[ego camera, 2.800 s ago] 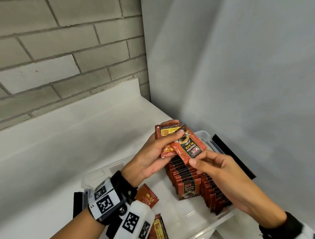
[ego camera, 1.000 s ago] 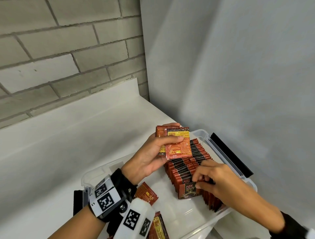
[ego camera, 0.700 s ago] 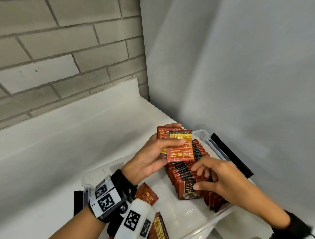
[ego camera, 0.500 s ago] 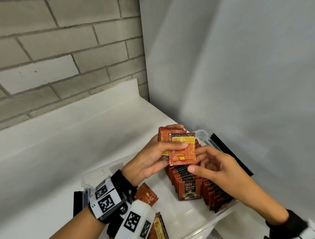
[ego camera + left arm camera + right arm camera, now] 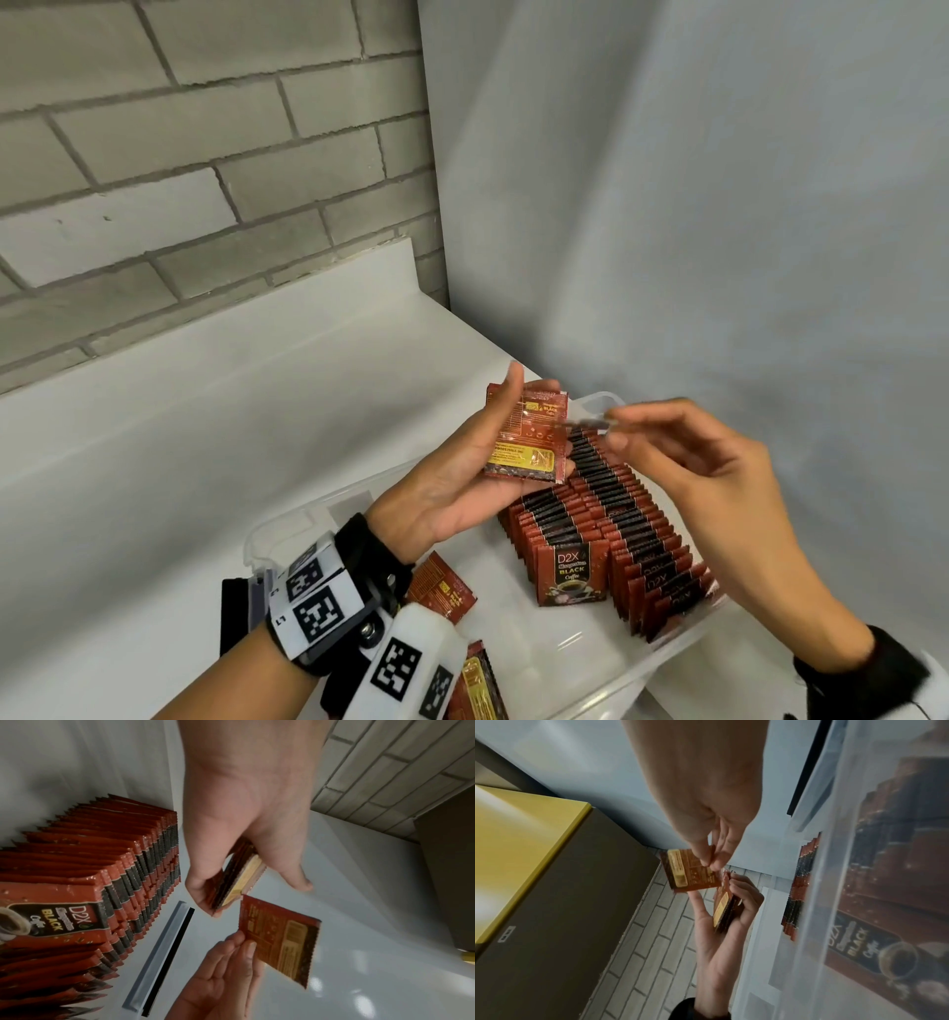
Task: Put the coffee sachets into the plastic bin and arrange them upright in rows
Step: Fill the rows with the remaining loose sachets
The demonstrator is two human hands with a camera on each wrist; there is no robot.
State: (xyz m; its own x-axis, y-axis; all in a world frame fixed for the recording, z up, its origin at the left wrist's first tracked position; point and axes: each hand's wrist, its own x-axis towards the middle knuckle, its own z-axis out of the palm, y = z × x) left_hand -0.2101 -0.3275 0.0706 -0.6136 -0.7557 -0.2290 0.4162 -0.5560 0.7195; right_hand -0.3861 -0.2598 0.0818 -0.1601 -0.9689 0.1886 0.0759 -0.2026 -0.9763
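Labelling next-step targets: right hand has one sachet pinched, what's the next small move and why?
Probably lower it into the plastic bin at the near end of a standing row. The right hand pinches a single sachet clear of the left hand and its stack.

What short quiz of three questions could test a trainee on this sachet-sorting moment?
1. True or false: the right hand pinches a single sachet.
2. What does the left hand hold? A) a small stack of sachets B) a lid C) nothing
3. Fill in: in the clear plastic bin, the upright sachets stand in ___ rows.

Key: 1 true; 2 A; 3 two.
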